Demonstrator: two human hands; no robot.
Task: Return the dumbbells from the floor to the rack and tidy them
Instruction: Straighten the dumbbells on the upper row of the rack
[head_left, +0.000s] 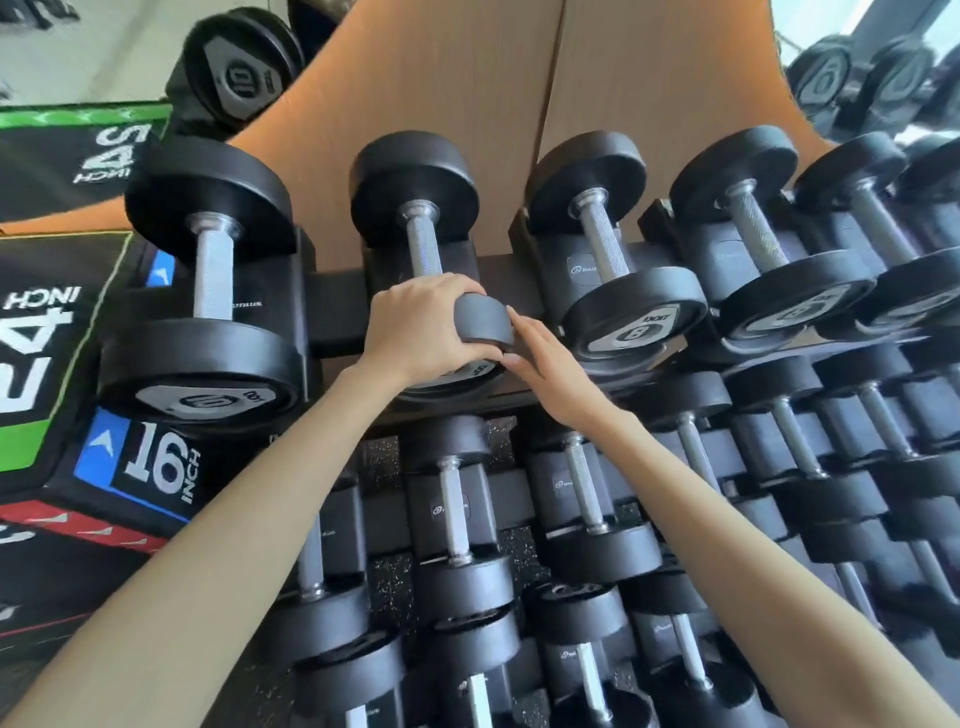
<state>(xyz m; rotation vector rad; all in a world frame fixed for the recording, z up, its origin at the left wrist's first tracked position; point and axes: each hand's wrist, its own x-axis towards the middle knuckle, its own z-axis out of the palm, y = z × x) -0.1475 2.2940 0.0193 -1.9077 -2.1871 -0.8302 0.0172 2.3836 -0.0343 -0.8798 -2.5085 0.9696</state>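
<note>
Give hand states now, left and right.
Left hand: closed round the near head of a racked dumbbell.
Right hand: open, straight fingers touching the same head.

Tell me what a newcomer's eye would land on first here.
First, two bare arms reaching in from below: the left hand grips the near head of the second dumbbell on the top row of the rack, while the right hand touches that head's right edge with straight fingers. Next, the bright padded boxes marked 16 INCH and 24 INCH, stacked at the far left.
</note>
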